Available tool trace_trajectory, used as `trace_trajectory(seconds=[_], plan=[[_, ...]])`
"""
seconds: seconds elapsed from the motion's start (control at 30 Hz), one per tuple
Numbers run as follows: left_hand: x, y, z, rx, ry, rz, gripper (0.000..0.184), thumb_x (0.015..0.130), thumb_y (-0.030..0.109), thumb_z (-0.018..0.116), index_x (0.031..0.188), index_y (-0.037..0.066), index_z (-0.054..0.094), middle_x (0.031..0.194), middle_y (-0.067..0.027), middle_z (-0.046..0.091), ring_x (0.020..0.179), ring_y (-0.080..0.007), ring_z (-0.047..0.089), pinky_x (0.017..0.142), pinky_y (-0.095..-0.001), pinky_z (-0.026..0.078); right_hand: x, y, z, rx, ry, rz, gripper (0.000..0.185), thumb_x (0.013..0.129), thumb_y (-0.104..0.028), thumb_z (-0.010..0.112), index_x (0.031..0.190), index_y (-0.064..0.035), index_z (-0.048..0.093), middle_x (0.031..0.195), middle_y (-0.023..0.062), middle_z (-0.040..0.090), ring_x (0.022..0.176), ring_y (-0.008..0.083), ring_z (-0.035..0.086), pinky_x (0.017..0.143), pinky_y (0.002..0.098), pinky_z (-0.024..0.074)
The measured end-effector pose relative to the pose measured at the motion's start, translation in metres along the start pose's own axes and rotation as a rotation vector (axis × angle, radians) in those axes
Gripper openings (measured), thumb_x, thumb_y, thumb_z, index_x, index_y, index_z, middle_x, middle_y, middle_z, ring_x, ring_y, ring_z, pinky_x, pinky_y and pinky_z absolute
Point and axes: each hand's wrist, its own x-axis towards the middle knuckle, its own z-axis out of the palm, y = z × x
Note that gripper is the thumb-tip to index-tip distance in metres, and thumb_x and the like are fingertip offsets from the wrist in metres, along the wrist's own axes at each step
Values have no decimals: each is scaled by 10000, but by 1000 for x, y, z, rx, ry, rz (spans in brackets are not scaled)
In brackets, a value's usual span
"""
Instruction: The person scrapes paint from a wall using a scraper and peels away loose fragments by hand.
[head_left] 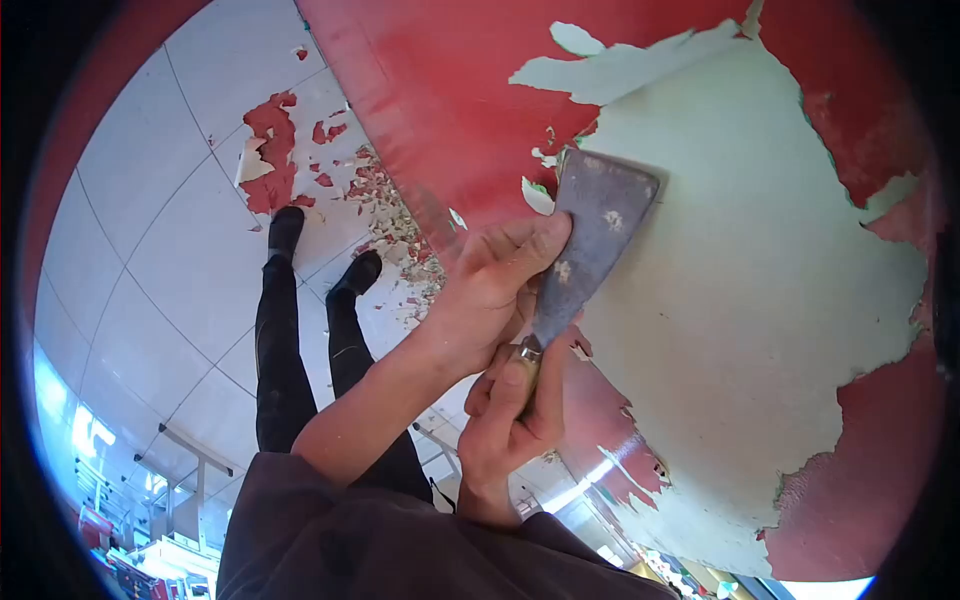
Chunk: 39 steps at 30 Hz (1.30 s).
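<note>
A broad-bladed paint scraper [603, 225] is in both of my hands, its grey metal blade marked with pale specks. My right hand [512, 412] wraps round the handle, just below the metal collar. My left hand [500, 275] is closed on the blade's left side, with the thumb lying on its face; some of its fingers are hidden. The blade's wide end lies at the left border of a large pale bare patch [740, 290] on the wall. Red paint [440, 90] surrounds that patch, and curled paint flaps [640, 62] hang along its upper border.
Paint chips [395, 225] litter the tiled floor [130, 200] along the wall's foot. A larger peeled red sheet [270, 150] lies by my dark shoes [287, 230]. Metal-legged furniture [195, 465] stands at the lower left.
</note>
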Motion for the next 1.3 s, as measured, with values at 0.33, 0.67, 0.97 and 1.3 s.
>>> trace_trajectory(seconds=[0.33,0.67,0.97,1.3], plan=[[3,3,5,8,56,-99,293,938,314,527,929,28,590,782,-41,614,641,-107,562,589,-252,456,4,0,2,-96,-75,-182,440,963,-127,417,1358,57,356,678,23,473,448,20,357,383,169,259],[4,9,5,97,95,-23,371,935,346,531,909,-17,600,764,-55,605,633,-104,564,566,-250,469,5,-10,10,-28,-48,-28,450,963,-140,429,1369,38,349,712,35,484,444,21,353,383,168,260],[7,14,1,99,8,-53,353,936,347,532,897,4,609,740,-26,596,628,-83,547,587,-257,458,-1,-12,16,-2,-39,-4,440,964,-115,414,1375,25,341,743,49,491,437,24,349,369,176,256],[10,20,6,111,74,-27,312,931,302,551,896,1,624,772,-22,610,665,-68,541,611,-221,440,14,-18,24,-69,-23,-80,458,967,-132,419,1388,14,318,702,19,460,457,15,310,382,167,228]])
